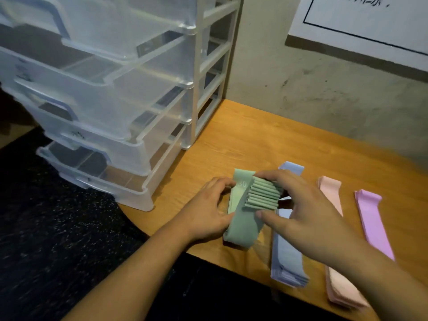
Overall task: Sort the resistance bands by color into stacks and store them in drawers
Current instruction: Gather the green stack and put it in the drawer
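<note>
A stack of green resistance bands (245,218) is folded over itself at the near left of the wooden table (266,140). My left hand (208,209) grips its left edge. My right hand (301,209) pinches the folded-over ends between thumb and fingers. To the right lie three flat stacks side by side: blue bands (283,260), pink bands (333,198) and purple bands (372,218). My right arm covers part of the blue and pink stacks. The clear plastic drawer unit (111,93) stands at the left with several drawers pulled out.
The lowest drawer (129,188) juts out beside the green stack, its inside bare. A grey wall with a white paper sheet (370,19) rises behind the table. Dark floor lies below the table's near edge.
</note>
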